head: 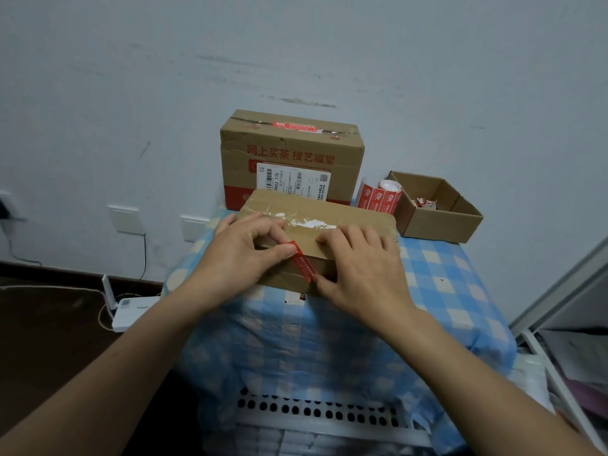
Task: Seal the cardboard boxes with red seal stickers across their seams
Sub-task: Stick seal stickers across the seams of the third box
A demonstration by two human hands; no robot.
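A flat cardboard box (316,218) lies near the middle of the desk (444,274), which is covered by a blue checked cloth. Clear tape and a torn white patch run across the top of the box. A red seal sticker (304,263) runs slantwise from the near top edge of this box down its near face, crossing the seam there.

The left hand (243,255) has its fingers curled. Its thumb and bent forefinger pinch the sticker's upper end at the top edge. The right hand (358,268) lies over the right part of the box top with its fingers loosely bent on the cardboard, holding nothing. Its thumb presses the sticker's lower tip against the near face.

Just behind, touching the far edge of the flat box, stands a larger cardboard box (292,153) with red printed characters and a white shipping label. A second red seal sticker (294,126) lies along its taped top seam.

To the right of it a roll of red stickers (381,194) rests on the cloth. Just beside the roll, an open small box (437,222) holds red and white paper scraps (424,202).

Below the cloth's near edge a white perforated panel (312,413) shows. On the dark floor at the left, by the wall, a white router (131,311) lies with cables.
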